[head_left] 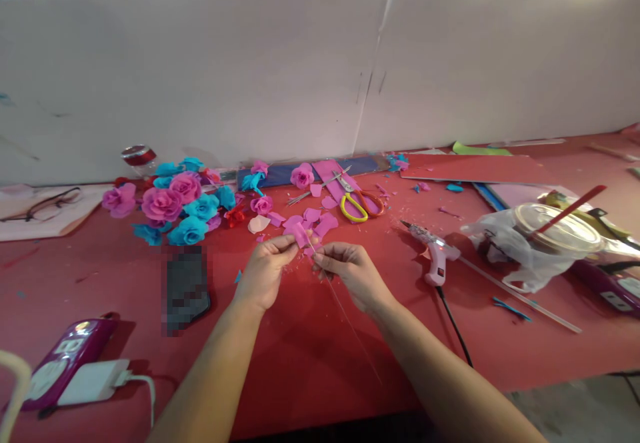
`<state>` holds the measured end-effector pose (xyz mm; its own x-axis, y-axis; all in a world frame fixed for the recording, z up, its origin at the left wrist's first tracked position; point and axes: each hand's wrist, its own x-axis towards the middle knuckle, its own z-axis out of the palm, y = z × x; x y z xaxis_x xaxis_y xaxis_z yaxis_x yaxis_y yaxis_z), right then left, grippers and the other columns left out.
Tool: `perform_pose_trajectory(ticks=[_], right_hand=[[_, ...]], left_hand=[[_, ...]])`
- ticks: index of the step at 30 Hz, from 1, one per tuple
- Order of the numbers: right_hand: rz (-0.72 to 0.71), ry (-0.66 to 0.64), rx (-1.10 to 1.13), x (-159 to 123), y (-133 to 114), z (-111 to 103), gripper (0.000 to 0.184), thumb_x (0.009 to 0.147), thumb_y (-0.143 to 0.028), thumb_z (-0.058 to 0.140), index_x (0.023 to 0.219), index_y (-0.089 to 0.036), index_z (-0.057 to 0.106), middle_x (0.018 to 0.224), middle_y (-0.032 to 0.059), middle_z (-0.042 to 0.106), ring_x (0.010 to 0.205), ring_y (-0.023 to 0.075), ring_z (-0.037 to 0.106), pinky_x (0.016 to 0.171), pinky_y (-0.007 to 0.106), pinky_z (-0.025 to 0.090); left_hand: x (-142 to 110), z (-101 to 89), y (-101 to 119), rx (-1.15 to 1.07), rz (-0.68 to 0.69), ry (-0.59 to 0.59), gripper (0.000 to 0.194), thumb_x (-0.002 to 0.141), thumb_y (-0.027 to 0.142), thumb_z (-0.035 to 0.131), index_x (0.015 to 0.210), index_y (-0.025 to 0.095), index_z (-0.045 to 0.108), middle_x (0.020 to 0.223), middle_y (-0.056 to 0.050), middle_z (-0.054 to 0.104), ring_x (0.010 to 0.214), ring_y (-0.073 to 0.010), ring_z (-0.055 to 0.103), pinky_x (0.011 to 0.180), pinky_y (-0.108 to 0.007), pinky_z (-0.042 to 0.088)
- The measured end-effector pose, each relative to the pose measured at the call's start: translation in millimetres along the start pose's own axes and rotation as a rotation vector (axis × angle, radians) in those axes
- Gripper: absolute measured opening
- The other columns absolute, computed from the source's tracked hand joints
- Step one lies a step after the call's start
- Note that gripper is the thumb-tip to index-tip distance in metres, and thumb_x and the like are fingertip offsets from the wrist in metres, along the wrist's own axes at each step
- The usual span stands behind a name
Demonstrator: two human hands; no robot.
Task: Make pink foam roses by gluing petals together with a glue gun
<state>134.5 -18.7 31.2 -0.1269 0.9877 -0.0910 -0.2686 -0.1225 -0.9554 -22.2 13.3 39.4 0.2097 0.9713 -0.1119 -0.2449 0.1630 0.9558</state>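
Observation:
My left hand [265,264] pinches a pink paper petal [299,231] between thumb and fingers. Close beside it, my right hand [350,271] is closed on a thin wire stem [345,310], whose upper end meets the petal and whose long lower end slants down toward the table's front. Whether petal and wire are joined cannot be seen. Loose pink petals [327,223] lie just behind my hands, and a pale petal [259,224] lies to their left. Scissors [354,211] with yellow and orange handles rest behind my right hand.
Pink and blue paper roses [163,204] cluster at the left. A phone [187,290] lies before them, near a purple power strip [70,356]. On the right are a glue gun [436,256] with its cord, a glue stick [525,296] and a bagged lidded container [557,230]. A white partition [200,76] stands behind.

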Motion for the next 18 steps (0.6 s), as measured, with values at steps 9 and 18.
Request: perform_pose_trajectory(ticks=[9,18], right_hand=[[-0.019,0.079,0.038,2,-2,-2,0.021,0.067,-0.035,0.074,0.071,-0.016,0.066,0.06,-0.0002,0.062,0.052,0.0088,0.052,0.054,0.023,0.037],[-0.147,0.185,-0.197,2,5,2,0.015,0.071,-0.032,0.07,0.074,-0.017,0.069,0.057,0.0008,0.062,0.051,0.0114,0.054,0.051,0.024,0.042]], left_hand=[[5,-9.9,-3,0.349,0.203,0.456,0.025,0.064,0.025,0.076,0.088,0.023,0.074,0.099,-0.005,0.07,0.092,-0.0176,0.059,0.082,-0.026,0.042],[-4,15.6,-7,-0.019,0.057,0.278,0.02,0.063,0.032,0.077,0.076,0.017,0.073,0.073,-0.004,0.07,0.075,-0.0145,0.061,0.077,-0.027,0.044]])
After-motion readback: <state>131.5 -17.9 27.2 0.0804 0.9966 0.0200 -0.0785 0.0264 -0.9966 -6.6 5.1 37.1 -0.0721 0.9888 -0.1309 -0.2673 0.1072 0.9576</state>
